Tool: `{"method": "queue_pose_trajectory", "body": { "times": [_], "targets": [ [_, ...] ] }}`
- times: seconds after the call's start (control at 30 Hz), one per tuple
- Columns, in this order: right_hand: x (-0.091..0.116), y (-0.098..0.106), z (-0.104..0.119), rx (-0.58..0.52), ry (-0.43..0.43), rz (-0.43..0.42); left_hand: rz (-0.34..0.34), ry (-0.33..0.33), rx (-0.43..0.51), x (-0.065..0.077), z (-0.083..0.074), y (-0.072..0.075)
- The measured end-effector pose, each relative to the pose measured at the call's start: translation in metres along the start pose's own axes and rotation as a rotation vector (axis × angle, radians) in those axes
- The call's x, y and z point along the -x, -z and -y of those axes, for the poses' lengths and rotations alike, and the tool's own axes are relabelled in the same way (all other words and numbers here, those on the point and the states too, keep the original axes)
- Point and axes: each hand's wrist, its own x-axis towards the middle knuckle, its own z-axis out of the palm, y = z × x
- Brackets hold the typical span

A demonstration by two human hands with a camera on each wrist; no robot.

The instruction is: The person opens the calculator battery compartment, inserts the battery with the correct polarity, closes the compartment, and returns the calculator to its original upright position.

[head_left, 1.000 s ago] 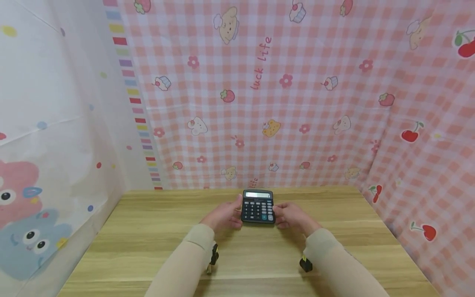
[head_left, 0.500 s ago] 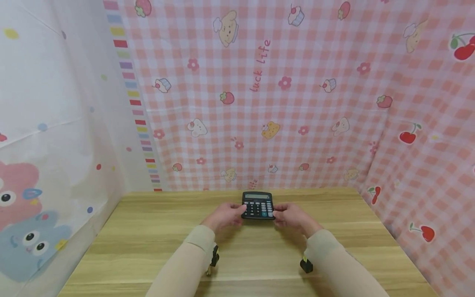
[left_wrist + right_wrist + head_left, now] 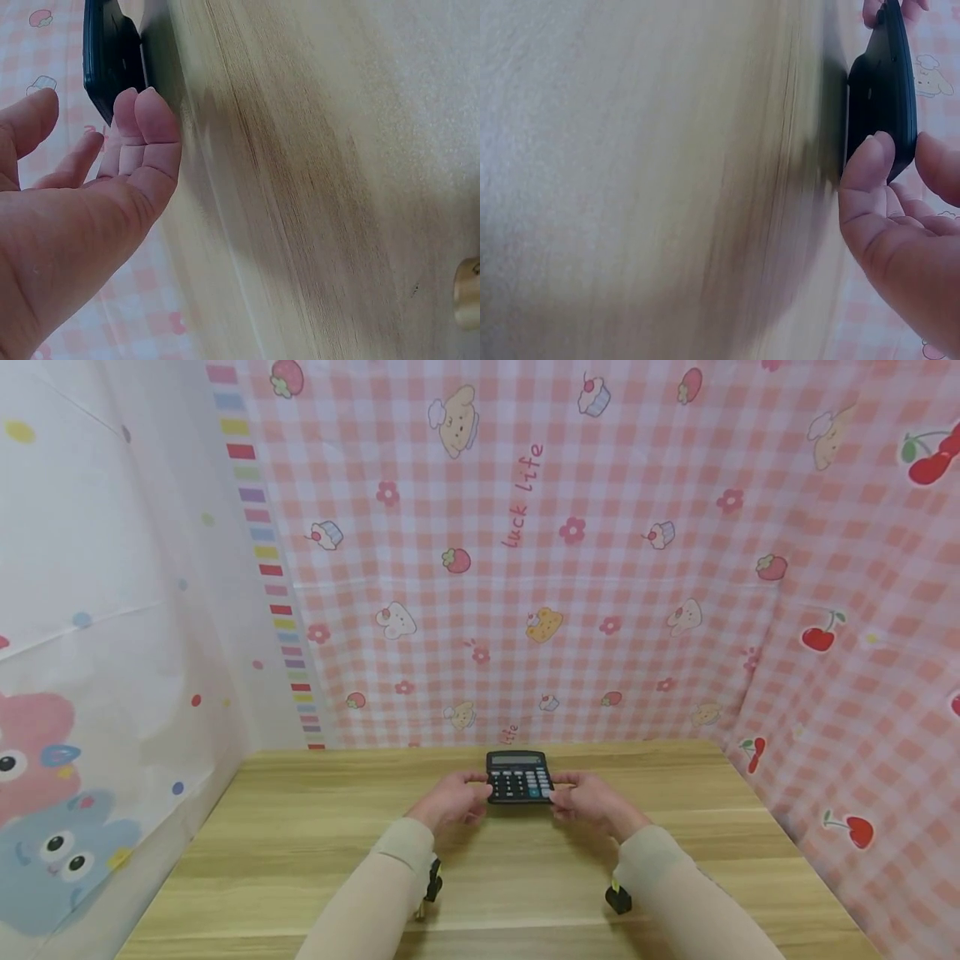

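Observation:
A black desk calculator (image 3: 517, 783) with a grey display and dark, white and teal keys lies near the table's far edge, keys up. At its left side is my left hand (image 3: 456, 797); the left wrist view shows the thumb (image 3: 37, 120) raised apart from the calculator's corner (image 3: 109, 75), with loosely bent fingertips (image 3: 154, 116) close by. My right hand (image 3: 592, 797) pinches the right near corner. In the right wrist view, its thumb (image 3: 936, 166) is at the calculator's top edge and a fingertip (image 3: 877, 150) at the underside (image 3: 870, 101).
The wood-grain table (image 3: 517, 893) spans the space below the calculator. A pink checked cloth (image 3: 480, 593) hangs right behind the table, continuing on the right. A white printed sheet (image 3: 127, 610) hangs on the left. Dark wrist devices (image 3: 618, 897) sit beneath the sleeves.
The calculator has shifted slightly away and its near edge has come down in view. My left thumb has slid from over its left side to its edge; my right hand stays at the corner.

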Motion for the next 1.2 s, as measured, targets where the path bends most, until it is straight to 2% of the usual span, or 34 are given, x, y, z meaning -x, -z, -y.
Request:
{"method": "queue_pose_trajectory", "body": {
  "times": [0.23, 0.5, 0.87, 1.2],
  "targets": [
    [0.0031, 0.0006, 0.0007, 0.065, 0.008, -0.002, 0.001, 0.005, -0.008, -0.0044, 0.0021, -0.0003],
    [0.0039, -0.0002, 0.0011, 0.075, -0.012, -0.023, 0.001, 0.015, -0.011, -0.0048, 0.0022, -0.0002],
    [0.0021, 0.0003, -0.0003, 0.011, 0.012, -0.035, 0.041, -0.002, 0.12, -0.0022, 0.0033, 0.0042],
    [0.0014, 0.0011, -0.0001, -0.02, 0.045, -0.005, 0.053, -0.058, 0.074, -0.0003, 0.0055, 0.0091]
  ]
}}
